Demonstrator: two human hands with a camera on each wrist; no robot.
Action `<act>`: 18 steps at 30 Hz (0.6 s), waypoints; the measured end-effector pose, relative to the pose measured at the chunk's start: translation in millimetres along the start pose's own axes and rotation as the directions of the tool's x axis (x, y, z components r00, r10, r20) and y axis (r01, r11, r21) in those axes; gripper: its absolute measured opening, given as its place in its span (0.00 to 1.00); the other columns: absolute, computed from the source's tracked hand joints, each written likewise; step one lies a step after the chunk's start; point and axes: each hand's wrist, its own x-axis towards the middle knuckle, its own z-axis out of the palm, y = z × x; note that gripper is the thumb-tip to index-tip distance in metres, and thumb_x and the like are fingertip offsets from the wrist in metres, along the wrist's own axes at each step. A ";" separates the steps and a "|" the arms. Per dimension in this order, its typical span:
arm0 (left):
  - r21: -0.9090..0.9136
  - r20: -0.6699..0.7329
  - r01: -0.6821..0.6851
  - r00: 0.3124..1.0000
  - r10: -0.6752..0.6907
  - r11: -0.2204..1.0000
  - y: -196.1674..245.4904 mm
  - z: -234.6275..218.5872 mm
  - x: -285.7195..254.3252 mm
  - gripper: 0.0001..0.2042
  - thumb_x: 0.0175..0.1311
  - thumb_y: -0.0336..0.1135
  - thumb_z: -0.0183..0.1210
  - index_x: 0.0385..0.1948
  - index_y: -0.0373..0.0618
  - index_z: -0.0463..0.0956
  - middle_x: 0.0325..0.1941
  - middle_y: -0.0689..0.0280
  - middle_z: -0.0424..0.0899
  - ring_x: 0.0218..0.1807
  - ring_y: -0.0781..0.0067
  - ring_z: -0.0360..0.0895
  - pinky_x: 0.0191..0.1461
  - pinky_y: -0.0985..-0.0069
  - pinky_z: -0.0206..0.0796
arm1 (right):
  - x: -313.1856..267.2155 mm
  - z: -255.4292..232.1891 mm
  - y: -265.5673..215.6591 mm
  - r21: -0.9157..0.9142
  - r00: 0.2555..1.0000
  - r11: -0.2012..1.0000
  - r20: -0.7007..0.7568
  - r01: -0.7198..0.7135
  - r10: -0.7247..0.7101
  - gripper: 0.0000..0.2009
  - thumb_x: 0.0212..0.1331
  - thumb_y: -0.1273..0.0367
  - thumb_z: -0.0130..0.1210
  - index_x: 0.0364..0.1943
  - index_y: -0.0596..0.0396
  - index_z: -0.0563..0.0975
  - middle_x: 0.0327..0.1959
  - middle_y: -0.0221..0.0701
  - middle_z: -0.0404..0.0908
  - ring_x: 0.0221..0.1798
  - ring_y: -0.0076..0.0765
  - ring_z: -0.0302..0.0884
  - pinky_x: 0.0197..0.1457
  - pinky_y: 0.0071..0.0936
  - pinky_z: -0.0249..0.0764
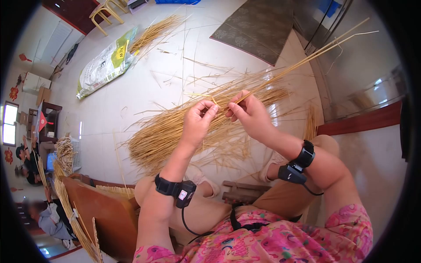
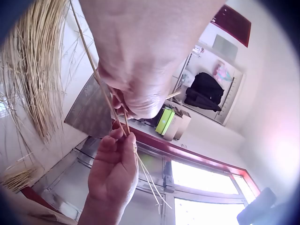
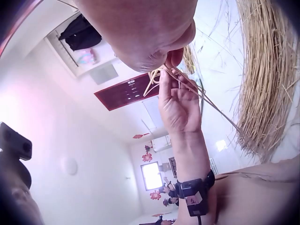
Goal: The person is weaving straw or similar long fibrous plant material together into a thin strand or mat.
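Note:
Between finger and thumb, my left hand [image 1: 199, 120] pinches the bent ends of some long yellow straws. Close beside it, my right hand [image 1: 252, 115] pinches the same straws [image 1: 313, 55], whose long ends reach out to the upper right. In the right wrist view, small folded loops of straw [image 3: 151, 82] stick out by the left hand's [image 3: 180, 110] fingertips, partly hidden by the near right hand. The left wrist view shows two thin straw ends [image 2: 149, 180] passing beyond the right hand [image 2: 111, 171]. Under both hands, a big heap of loose straw [image 1: 162, 140] lies on the floor.
A white and green sack [image 1: 107, 61] with straw [image 1: 158, 30] at its mouth lies at the upper left. A dark mat [image 1: 254, 30] is by the glass door. A small wooden stool [image 1: 243, 193] stands between the feet. Several people sit at the far left.

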 end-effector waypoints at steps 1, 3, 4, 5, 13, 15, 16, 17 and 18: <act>-0.014 -0.010 0.001 1.000 -0.002 1.000 -0.1 -0.9 1.4 0.05 0.63 0.30 0.54 0.31 0.39 0.75 0.28 0.71 0.77 0.31 0.86 0.70 0.37 0.86 0.64 | -0.2 -1.9 0.1 -0.016 1.000 1.000 0.014 0.001 -0.001 0.04 0.64 0.72 0.47 0.37 0.58 0.67 0.28 0.30 0.77 0.31 0.20 0.75 0.33 0.17 0.71; -0.009 -0.015 0.000 1.000 0.000 1.000 -0.1 -3.0 2.0 0.05 0.63 0.30 0.53 0.31 0.39 0.75 0.29 0.70 0.77 0.31 0.86 0.70 0.38 0.86 0.64 | -1.5 -4.3 1.0 -0.047 0.999 0.999 0.046 0.002 0.000 0.04 0.64 0.72 0.47 0.36 0.58 0.67 0.28 0.30 0.77 0.31 0.20 0.75 0.32 0.17 0.71; 0.009 -0.008 -0.006 1.000 0.006 1.000 1.3 -4.5 3.3 0.05 0.63 0.30 0.53 0.31 0.39 0.75 0.29 0.69 0.78 0.31 0.85 0.71 0.38 0.86 0.64 | -1.6 -3.8 1.8 -0.033 0.999 0.999 0.036 0.000 0.002 0.04 0.64 0.72 0.47 0.36 0.58 0.67 0.28 0.30 0.77 0.31 0.20 0.75 0.32 0.17 0.71; 0.027 -0.001 -0.011 1.000 0.011 1.000 2.5 -5.8 3.6 0.05 0.63 0.30 0.53 0.32 0.38 0.75 0.29 0.69 0.78 0.31 0.85 0.71 0.37 0.86 0.64 | -2.2 -2.5 3.6 -0.019 1.000 1.000 0.027 -0.003 0.004 0.04 0.63 0.72 0.47 0.36 0.58 0.67 0.28 0.30 0.76 0.31 0.20 0.75 0.32 0.17 0.71; 0.182 0.123 0.044 0.990 -0.067 0.982 6.1 -8.7 -2.4 0.03 0.63 0.27 0.52 0.32 0.38 0.73 0.30 0.68 0.77 0.33 0.84 0.73 0.39 0.85 0.66 | 5.4 -10.2 2.0 0.027 0.999 1.000 0.029 -0.014 0.013 0.07 0.63 0.72 0.48 0.42 0.61 0.70 0.29 0.30 0.77 0.32 0.20 0.75 0.33 0.16 0.72; 0.244 0.086 -0.036 0.996 0.015 0.969 1.1 -11.8 -1.5 0.03 0.63 0.27 0.52 0.33 0.39 0.72 0.30 0.69 0.77 0.33 0.85 0.72 0.38 0.85 0.66 | 7.3 -12.3 2.1 0.064 1.000 0.998 0.025 0.008 -0.009 0.08 0.63 0.72 0.48 0.44 0.61 0.71 0.30 0.30 0.77 0.33 0.20 0.75 0.33 0.16 0.72; 0.286 0.069 -0.084 0.995 0.067 0.954 -2.2 -14.6 0.2 0.03 0.63 0.28 0.52 0.34 0.39 0.72 0.30 0.69 0.76 0.32 0.85 0.72 0.38 0.86 0.66 | 8.0 -13.7 0.0 0.060 1.000 0.998 0.023 0.006 -0.007 0.09 0.63 0.72 0.48 0.44 0.61 0.71 0.31 0.30 0.77 0.33 0.20 0.75 0.34 0.16 0.72; 0.329 0.053 -0.131 0.991 0.120 0.935 -3.4 -16.9 1.6 0.03 0.64 0.28 0.52 0.34 0.40 0.72 0.30 0.70 0.76 0.31 0.85 0.71 0.37 0.86 0.65 | 8.4 -15.3 -3.5 0.056 1.000 0.998 0.022 0.003 -0.005 0.09 0.63 0.72 0.48 0.45 0.61 0.71 0.32 0.31 0.78 0.34 0.20 0.76 0.34 0.16 0.72; 0.231 0.002 -0.117 0.993 0.120 0.966 -2.0 -18.0 2.2 0.03 0.64 0.29 0.52 0.34 0.40 0.71 0.30 0.70 0.75 0.31 0.86 0.70 0.36 0.86 0.65 | 8.2 -16.7 -6.0 0.052 1.000 0.999 0.020 0.001 -0.002 0.09 0.63 0.72 0.48 0.45 0.61 0.71 0.33 0.31 0.78 0.34 0.20 0.76 0.34 0.16 0.72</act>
